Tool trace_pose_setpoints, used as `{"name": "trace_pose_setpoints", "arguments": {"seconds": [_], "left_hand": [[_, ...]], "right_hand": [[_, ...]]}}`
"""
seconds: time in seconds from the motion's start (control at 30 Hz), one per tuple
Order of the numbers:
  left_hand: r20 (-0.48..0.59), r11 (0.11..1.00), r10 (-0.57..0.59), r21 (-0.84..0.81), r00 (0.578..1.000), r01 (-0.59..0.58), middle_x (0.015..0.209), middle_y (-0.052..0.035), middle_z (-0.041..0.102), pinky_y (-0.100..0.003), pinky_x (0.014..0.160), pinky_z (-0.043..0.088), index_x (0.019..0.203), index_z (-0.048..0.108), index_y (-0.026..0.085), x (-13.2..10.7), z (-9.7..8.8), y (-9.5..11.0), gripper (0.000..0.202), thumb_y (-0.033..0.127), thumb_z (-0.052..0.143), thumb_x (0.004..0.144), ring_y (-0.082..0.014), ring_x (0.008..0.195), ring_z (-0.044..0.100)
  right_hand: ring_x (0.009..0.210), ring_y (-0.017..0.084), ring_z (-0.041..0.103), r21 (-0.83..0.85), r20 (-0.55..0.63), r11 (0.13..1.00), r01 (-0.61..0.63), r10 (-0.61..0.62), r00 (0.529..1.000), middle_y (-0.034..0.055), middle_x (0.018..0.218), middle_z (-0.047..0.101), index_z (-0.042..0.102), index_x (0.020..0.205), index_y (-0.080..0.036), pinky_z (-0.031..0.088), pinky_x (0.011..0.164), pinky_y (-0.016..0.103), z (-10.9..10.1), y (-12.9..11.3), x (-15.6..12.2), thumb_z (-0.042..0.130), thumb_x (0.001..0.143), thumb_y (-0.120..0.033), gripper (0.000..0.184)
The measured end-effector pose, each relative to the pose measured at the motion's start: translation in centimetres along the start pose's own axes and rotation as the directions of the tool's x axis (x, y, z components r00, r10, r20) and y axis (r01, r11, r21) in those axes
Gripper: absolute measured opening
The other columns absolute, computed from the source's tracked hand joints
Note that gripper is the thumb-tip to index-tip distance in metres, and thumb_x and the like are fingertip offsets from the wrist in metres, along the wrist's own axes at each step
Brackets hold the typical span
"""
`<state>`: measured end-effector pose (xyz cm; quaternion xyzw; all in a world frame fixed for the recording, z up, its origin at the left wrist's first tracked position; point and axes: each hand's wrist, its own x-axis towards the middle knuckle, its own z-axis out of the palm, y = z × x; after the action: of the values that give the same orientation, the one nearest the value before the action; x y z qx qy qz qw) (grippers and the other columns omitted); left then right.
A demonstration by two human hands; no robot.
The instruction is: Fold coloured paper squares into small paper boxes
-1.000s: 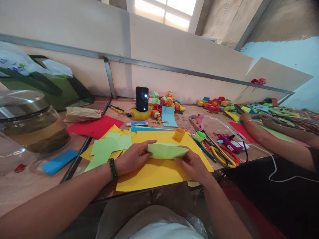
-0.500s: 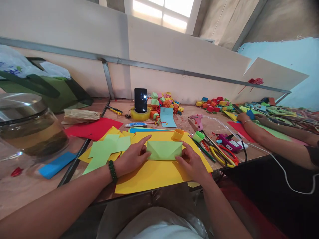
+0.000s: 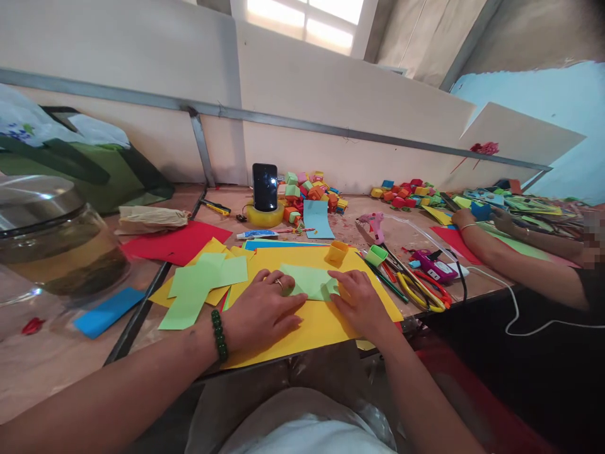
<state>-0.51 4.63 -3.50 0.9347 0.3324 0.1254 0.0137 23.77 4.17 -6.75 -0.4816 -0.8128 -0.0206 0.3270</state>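
A small light green paper lies folded on a large yellow sheet before me. My left hand, with a ring and a green bead bracelet, rests over the paper's left part, fingers extended and pressing down. At the right end, my right hand has its thumb and index finger at the folded edge, with the other fingers curled. Left of my left hand lie several loose green paper pieces. An orange folded paper box sits on the yellow sheet above my right hand, and a green paper box stands beside it.
A phone stands in a tape roll. Folded paper cubes are heaped behind. A pink glue gun, pliers and a purple device lie right. A glass jar stands left. Another person's arm reaches in.
My left hand has moved from the paper's left edge to lie over it, covering more of it. My right hand stays at the right end, its index finger shifted onto the paper.
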Motion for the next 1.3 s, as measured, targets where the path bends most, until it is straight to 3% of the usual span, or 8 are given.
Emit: {"name": "trace_pose_setpoints", "arguments": {"seconds": [0.17,0.4,0.6,0.77,0.93,1.1,1.2,1.3], "left_hand": [[0.019,0.998,0.034,0.049,0.999,-0.034,0.094,-0.0076,0.063,-0.04,0.08,0.035,0.104,0.068,0.024,0.1,-0.4,0.3,0.027,0.039,0.051,0.089,-0.0238,0.091,0.053],[-0.053,0.987,-0.154,-0.047,0.987,0.152,0.085,-0.0072,0.067,-0.04,0.08,0.037,0.066,0.068,0.018,-0.3,-0.7,-1.2,0.031,0.031,0.051,0.088,-0.0203,0.081,0.057],[-0.066,0.863,-0.419,-0.34,0.906,0.374,0.108,-0.0127,0.065,-0.042,0.083,0.044,0.113,0.062,0.016,0.6,1.0,-2.9,0.043,0.043,0.061,0.079,-0.0272,0.097,0.058],[-0.025,0.674,-0.457,-0.662,0.889,0.328,0.081,-0.0005,0.059,-0.03,0.068,0.047,0.139,0.037,0.013,0.9,1.0,-2.6,0.068,0.029,0.058,0.076,-0.0162,0.072,0.057],[-0.256,0.866,-0.307,-0.474,0.917,0.158,0.075,0.0003,0.062,-0.033,0.078,0.041,0.126,0.053,0.017,0.2,0.0,-1.1,0.045,0.019,0.051,0.081,-0.0144,0.072,0.056],[-0.35,0.987,0.149,-0.011,0.925,-0.163,0.077,-0.0028,0.067,-0.033,0.075,0.037,0.108,0.062,0.021,-0.6,-0.2,0.4,0.029,0.011,0.046,0.087,-0.0152,0.075,0.057],[-0.31,0.949,0.311,0.159,0.898,-0.273,0.076,-0.0015,0.066,-0.032,0.075,0.037,0.109,0.061,0.022,-0.9,-0.1,0.7,0.028,0.011,0.046,0.088,-0.0142,0.073,0.056],[-0.277,0.954,0.286,0.174,0.917,-0.245,0.085,-0.0027,0.067,-0.035,0.082,0.037,0.111,0.061,0.025,-0.8,-0.1,0.6,0.03,0.014,0.051,0.085,-0.0162,0.083,0.057]], "right_hand": [[0.091,0.021,0.054,-0.089,0.172,0.934,0.346,-0.328,0.929,0.0076,0.1,0.065,0.071,0.097,-0.024,0.051,0.08,0.034,-0.4,0.0,0.0,0.047,0.084,-0.002,0.035],[0.087,0.02,0.057,-0.037,0.22,0.971,0.237,-0.223,0.95,0.008,0.094,0.069,0.073,0.095,-0.025,0.054,0.07,0.032,-2.1,2.0,-1.4,0.045,0.088,-0.006,0.034],[0.085,0.019,0.06,0.056,0.143,0.987,0.153,-0.159,0.977,0.0076,0.091,0.07,0.073,0.098,-0.026,0.056,0.07,0.032,-2.0,1.8,-2.0,0.042,0.09,-0.01,0.036],[0.084,0.019,0.06,0.063,0.112,0.986,0.157,-0.164,0.98,0.0082,0.09,0.069,0.072,0.095,-0.023,0.056,0.068,0.031,-1.7,1.6,-2.1,0.042,0.089,-0.009,0.034],[0.087,0.02,0.062,0.031,0.095,0.996,0.081,-0.084,0.992,0.0097,0.1,0.066,0.067,0.101,-0.022,0.057,0.072,0.034,-2.3,0.6,-1.9,0.042,0.088,-0.011,0.03],[0.111,0.026,0.057,-0.106,-0.179,0.985,0.133,-0.151,0.972,0.0137,0.127,0.056,0.054,0.126,-0.024,0.052,0.091,0.043,-2.9,-2.2,-0.6,0.052,0.088,-0.02,0.039],[0.112,0.024,0.056,-0.138,-0.105,0.954,0.266,-0.281,0.954,0.0084,0.121,0.063,0.067,0.106,-0.028,0.049,0.095,0.043,-2.4,-2.8,-0.2,0.051,0.088,-0.014,0.028],[0.097,0.02,0.061,-0.083,-0.075,0.956,0.281,-0.287,0.955,0.0054,0.103,0.071,0.071,0.088,-0.027,0.052,0.085,0.038,-1.3,-2.0,-0.5,0.049,0.088,-0.011,0.027]]}}
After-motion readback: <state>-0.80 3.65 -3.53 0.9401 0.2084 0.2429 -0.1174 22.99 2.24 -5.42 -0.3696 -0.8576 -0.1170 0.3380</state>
